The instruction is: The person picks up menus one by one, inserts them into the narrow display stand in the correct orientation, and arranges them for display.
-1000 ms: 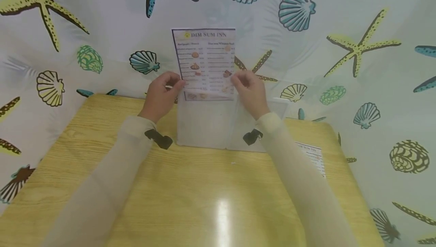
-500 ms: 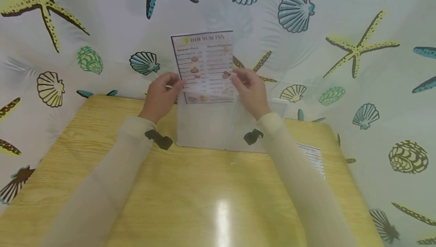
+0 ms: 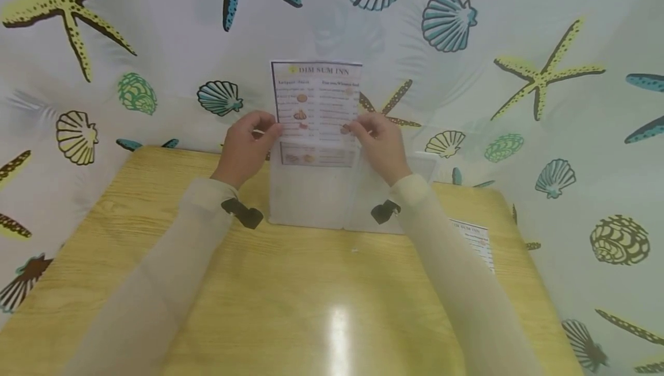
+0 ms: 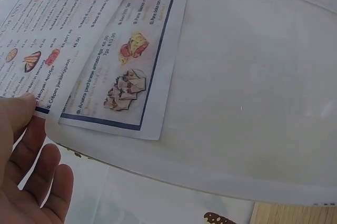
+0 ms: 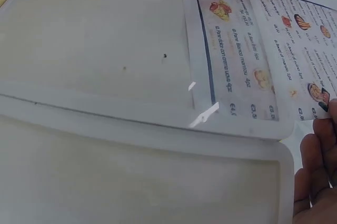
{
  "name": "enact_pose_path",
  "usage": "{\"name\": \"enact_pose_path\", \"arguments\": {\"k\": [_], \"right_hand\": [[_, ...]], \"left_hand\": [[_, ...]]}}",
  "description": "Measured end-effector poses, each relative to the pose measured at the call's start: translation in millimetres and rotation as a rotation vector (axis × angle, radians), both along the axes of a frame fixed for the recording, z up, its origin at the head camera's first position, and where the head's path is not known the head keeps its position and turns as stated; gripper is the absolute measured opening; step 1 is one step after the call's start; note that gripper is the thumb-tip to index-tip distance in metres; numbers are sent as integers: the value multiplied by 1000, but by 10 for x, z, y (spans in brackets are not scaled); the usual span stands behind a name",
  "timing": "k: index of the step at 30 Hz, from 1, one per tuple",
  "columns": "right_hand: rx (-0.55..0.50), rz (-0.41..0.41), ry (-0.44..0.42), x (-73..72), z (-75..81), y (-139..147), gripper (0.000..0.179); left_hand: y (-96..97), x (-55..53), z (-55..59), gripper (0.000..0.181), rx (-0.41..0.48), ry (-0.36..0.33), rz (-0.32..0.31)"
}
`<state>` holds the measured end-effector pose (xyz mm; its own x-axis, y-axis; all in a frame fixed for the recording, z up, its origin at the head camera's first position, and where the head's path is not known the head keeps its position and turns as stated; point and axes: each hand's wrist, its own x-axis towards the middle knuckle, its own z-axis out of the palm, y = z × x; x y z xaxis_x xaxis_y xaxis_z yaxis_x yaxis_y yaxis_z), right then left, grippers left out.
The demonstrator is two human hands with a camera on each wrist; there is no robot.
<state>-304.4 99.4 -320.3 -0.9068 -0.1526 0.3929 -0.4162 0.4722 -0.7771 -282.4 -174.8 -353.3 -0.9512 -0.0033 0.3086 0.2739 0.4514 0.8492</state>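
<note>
A printed menu sheet headed "DIM SUM INN" (image 3: pixel 317 102) stands upright, its lower strip inside the clear pocket of a two-panel menu cover (image 3: pixel 306 197). My left hand (image 3: pixel 245 146) pinches the sheet's left edge between thumb and forefinger, just above the pocket's mouth. Opposite it, my right hand (image 3: pixel 385 148) pinches the right edge at about the same height. In the left wrist view, the sheet's bottom border (image 4: pixel 150 82) shows through the plastic, with bare pocket beyond it. The right wrist view shows the cover's second panel (image 5: pixel 131 182) beside the filled one.
A second menu sheet (image 3: pixel 474 240) lies on the wooden table (image 3: pixel 290 295) at the right, partly behind my right forearm. A shell-and-starfish patterned cloth (image 3: pixel 321 12) hangs behind the table's far edge. A tiny white scrap (image 3: pixel 355 250) lies in front of the cover.
The menu sheet has slid down, and its bottom border sits deeper in the pocket. It tilted briefly, then levelled and shifted slightly right. Both hands keep their pinch on its edges.
</note>
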Motion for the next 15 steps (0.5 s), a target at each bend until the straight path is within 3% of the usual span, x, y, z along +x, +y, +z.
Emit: {"name": "enact_pose_path", "arguments": {"k": [7, 15], "right_hand": [[-22, -13, 40, 19, -11, 33, 24], [-41, -22, 24, 22, -35, 55, 21]], "left_hand": [[11, 3, -18, 38, -3, 16, 1], [32, 15, 1, 45, -1, 2, -4]]}}
